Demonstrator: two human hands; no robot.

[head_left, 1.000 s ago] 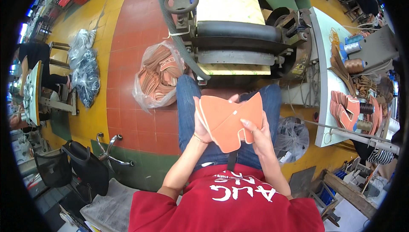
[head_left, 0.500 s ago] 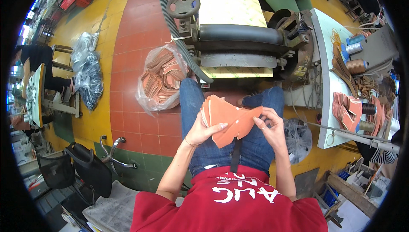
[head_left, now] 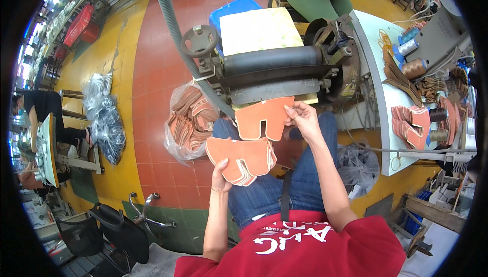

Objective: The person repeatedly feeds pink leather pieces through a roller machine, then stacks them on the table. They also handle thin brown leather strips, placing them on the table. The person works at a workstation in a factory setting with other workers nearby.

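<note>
Now apart: one orange piece [head_left: 274, 111] in the right hand [head_left: 306, 119], a stack of notched orange pieces [head_left: 227, 152] in the left hand [head_left: 220, 178].
The right hand, nearly closed, pinches the single piece's right edge before the roller machine [head_left: 272, 90]; the left hand grips the stack's lower-left edge, thumb on top, its other fingers mostly hidden.
</note>
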